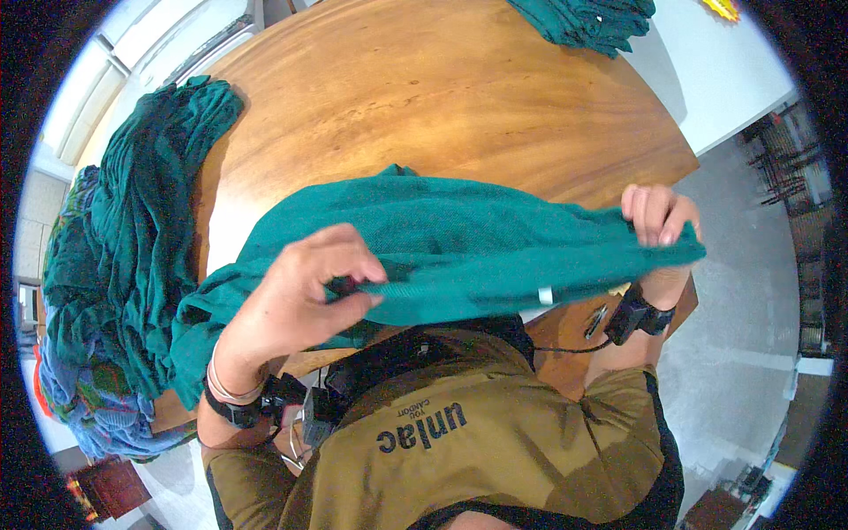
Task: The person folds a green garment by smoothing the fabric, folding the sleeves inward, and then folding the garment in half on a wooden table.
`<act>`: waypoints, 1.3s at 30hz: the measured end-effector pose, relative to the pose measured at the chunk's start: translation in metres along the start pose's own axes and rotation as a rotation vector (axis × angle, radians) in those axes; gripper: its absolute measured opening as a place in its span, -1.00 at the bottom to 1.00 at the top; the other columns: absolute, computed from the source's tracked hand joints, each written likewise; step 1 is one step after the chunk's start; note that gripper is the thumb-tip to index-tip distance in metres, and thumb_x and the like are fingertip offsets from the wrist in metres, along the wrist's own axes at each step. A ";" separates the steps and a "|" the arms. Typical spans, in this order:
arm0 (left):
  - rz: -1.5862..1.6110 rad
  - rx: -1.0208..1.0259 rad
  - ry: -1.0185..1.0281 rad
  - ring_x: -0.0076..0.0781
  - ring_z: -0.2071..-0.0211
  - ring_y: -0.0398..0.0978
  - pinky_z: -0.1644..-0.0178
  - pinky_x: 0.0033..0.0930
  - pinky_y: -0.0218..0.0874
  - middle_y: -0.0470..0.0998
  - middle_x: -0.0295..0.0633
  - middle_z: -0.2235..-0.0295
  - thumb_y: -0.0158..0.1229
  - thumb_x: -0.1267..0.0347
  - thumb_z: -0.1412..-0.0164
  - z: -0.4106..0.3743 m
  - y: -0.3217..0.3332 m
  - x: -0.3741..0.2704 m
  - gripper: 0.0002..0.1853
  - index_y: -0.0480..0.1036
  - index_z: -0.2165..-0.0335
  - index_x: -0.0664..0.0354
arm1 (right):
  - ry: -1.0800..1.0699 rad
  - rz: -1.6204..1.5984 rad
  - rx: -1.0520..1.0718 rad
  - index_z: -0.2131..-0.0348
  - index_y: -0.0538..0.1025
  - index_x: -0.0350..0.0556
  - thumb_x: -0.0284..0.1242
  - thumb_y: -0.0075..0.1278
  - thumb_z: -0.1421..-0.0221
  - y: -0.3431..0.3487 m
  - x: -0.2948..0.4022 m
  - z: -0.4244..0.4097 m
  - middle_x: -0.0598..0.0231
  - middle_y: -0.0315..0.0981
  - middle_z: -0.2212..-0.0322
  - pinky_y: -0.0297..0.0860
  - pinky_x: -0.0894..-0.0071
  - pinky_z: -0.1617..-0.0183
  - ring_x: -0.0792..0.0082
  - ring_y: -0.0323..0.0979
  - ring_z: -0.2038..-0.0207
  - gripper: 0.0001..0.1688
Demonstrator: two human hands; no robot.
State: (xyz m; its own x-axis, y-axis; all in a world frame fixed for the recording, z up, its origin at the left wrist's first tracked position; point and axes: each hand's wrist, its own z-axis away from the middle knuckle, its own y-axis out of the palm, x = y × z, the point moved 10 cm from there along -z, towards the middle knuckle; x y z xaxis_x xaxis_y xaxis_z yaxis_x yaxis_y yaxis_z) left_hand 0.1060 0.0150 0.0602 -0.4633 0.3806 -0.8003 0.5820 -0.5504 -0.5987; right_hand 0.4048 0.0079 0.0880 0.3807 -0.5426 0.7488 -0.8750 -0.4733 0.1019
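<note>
A teal-green knit garment [457, 232] is stretched sideways in front of me at the near edge of the wooden table. My left hand [318, 291] pinches its near edge between thumb and fingers. At the right, my right hand [659, 215] grips the narrow end of the cloth, with a short piece sticking out past the fingers. A small white tag [545, 295] shows on the near edge between my hands. Part of the garment hangs in loose folds below my left forearm. Blur softens the near edge.
Dark green garments [146, 218] lie heaped at the left, over blue patterned cloth [99, 411]. A stack of folded green garments [589, 23] sits at the far side of the wooden table [424, 99]. Beyond it is a white surface [715, 86]. A black cable [570, 349] runs to my right wrist device.
</note>
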 end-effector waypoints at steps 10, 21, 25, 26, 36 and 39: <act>-0.441 -0.138 0.283 -0.04 0.18 0.39 0.12 -0.21 0.25 0.44 -0.06 0.17 0.28 0.58 0.30 0.002 0.022 -0.025 -0.73 0.46 0.47 0.20 | -0.110 0.161 -0.120 0.53 0.37 0.08 -0.21 0.03 -0.08 0.006 0.021 -0.021 0.47 0.14 0.62 0.04 0.39 0.33 0.51 0.12 0.54 -0.73; -0.251 -0.640 0.047 -0.21 0.36 0.41 0.28 -0.40 0.26 0.42 -0.10 0.37 0.17 0.64 0.10 0.027 -0.059 -0.028 -0.73 0.43 0.31 0.29 | -0.028 -0.013 -0.301 0.40 0.42 -0.03 -0.23 0.07 -0.08 -0.029 0.021 -0.021 0.29 0.32 0.44 0.26 0.29 0.17 0.31 0.33 0.34 -0.73; -0.347 -0.292 0.097 -0.15 0.47 0.32 0.35 -0.36 0.22 0.34 -0.08 0.49 0.22 0.47 -0.02 0.011 -0.031 -0.003 -0.75 0.38 0.30 0.33 | -0.004 -0.090 -0.409 0.18 0.41 -0.21 -0.30 0.06 -0.10 -0.046 0.010 -0.023 0.13 0.40 0.25 0.34 0.31 0.05 0.27 0.39 0.19 -0.62; -0.277 -0.277 0.017 -0.18 0.48 0.31 0.37 -0.36 0.21 0.33 -0.09 0.52 0.21 0.47 -0.03 0.014 -0.032 0.003 -0.78 0.38 0.32 0.32 | 0.016 -0.074 -0.450 0.17 0.39 -0.21 -0.32 0.03 -0.13 -0.050 0.007 -0.024 0.15 0.38 0.24 0.34 0.30 0.03 0.28 0.38 0.18 -0.63; -0.275 -0.159 -0.194 -0.48 0.54 0.34 0.42 -0.40 0.22 0.41 -0.16 0.58 0.30 0.46 0.05 0.056 -0.067 0.027 -0.79 0.46 0.43 0.36 | 0.029 -0.004 -0.806 0.17 0.44 -0.12 -0.36 -0.06 -0.21 -0.093 0.011 -0.023 0.24 0.51 0.29 0.42 0.32 0.15 0.33 0.49 0.27 -0.75; -0.088 -0.196 -0.478 -0.70 0.47 0.35 0.36 -0.51 0.25 0.45 -0.34 0.57 0.24 0.46 -0.05 0.085 -0.099 0.080 -0.85 0.47 0.42 0.35 | 0.124 0.136 -0.846 0.19 0.45 -0.13 -0.37 -0.03 -0.19 -0.120 -0.005 -0.027 0.26 0.51 0.30 0.42 0.38 0.16 0.35 0.49 0.27 -0.76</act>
State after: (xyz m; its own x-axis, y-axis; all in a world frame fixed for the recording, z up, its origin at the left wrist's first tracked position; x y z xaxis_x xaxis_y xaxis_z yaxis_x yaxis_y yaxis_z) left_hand -0.0453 0.0364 0.0583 -0.7425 0.0124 -0.6697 0.6202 -0.3650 -0.6944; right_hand 0.4994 0.0859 0.0897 0.2643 -0.4538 0.8510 -0.8581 0.2922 0.4222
